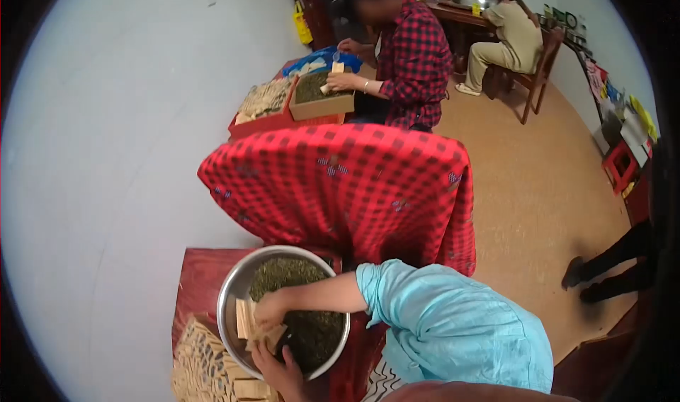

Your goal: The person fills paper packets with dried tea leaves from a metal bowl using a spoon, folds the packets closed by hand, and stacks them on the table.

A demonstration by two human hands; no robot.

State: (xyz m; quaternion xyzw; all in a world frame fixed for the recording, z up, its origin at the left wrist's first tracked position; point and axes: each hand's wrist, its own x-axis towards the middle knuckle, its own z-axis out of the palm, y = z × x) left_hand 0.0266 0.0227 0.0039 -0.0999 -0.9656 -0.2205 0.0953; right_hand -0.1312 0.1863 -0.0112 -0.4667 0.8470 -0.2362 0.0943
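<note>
Over 1 bowl [226, 306], L hand [278, 365] holds 1 tan pkt [271, 333], R hand [270, 307] on it, grip unclear.

Pretty crinkly light turquoise shirt [482, 338], with a loose, baggy sleeve [400, 296] that stops around the elbow. There's also a patch of white cloth [381, 382] with wavy black lines showing beside it. Right hand [270, 308] and left hand [275, 365] are both bare.

Right arm [439, 315]: we reach it out, forearm [322, 295] bare.
Right hand [270, 308]: ours bends downward, its tips unclear.
Left hand [275, 365]: we hold it near the right, thumb [289, 357] spread from the fingers [259, 354].
</note>
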